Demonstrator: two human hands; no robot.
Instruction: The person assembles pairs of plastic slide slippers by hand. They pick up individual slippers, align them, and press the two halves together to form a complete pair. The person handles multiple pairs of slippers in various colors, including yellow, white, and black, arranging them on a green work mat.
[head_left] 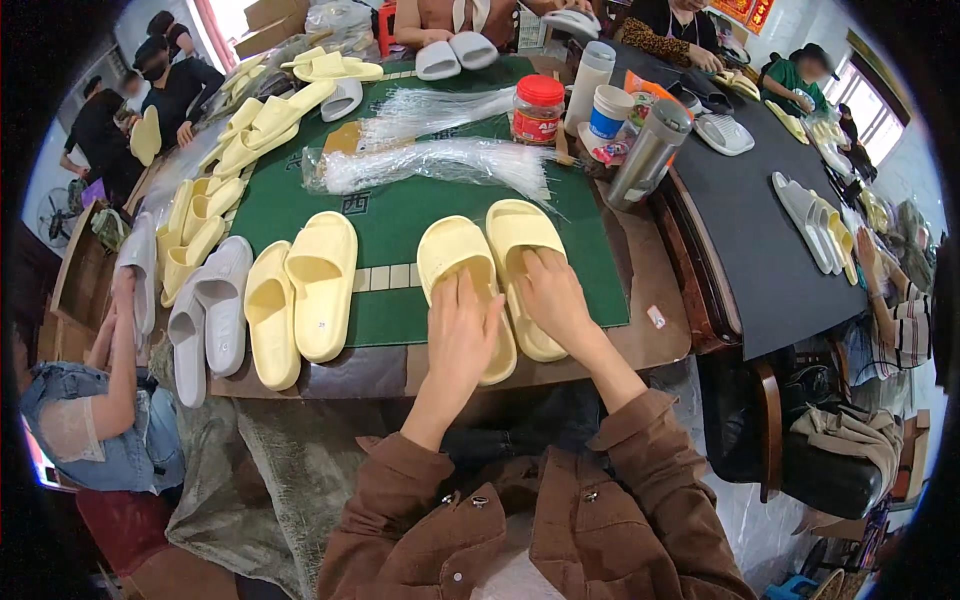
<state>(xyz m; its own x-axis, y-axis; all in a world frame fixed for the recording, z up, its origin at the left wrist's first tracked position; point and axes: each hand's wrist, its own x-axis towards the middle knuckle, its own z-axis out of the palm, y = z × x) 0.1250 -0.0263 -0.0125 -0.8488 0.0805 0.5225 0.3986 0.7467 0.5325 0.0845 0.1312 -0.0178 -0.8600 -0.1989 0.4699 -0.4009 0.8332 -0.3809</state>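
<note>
In front of me, a pair of pale yellow slide slippers stands side by side on the green mat, toes pointing away. My left hand (462,318) has its fingers tucked under the strap of the left yellow slipper (455,238), its thumb along the inner side. The fingers of my right hand (552,290) reach under the strap of the right yellow slipper (524,222). Both sets of fingertips are hidden inside. To the left lies another yellow pair (322,285), and beside it a grey pair (222,310).
Bundles of clear plastic strips (440,165) lie across the green mat (400,325). Behind them stand a red-lidded jar (537,108), a paper cup (608,110) and a steel tumbler (650,155). More yellow slippers (255,135) are piled at the left. Several people work around the tables.
</note>
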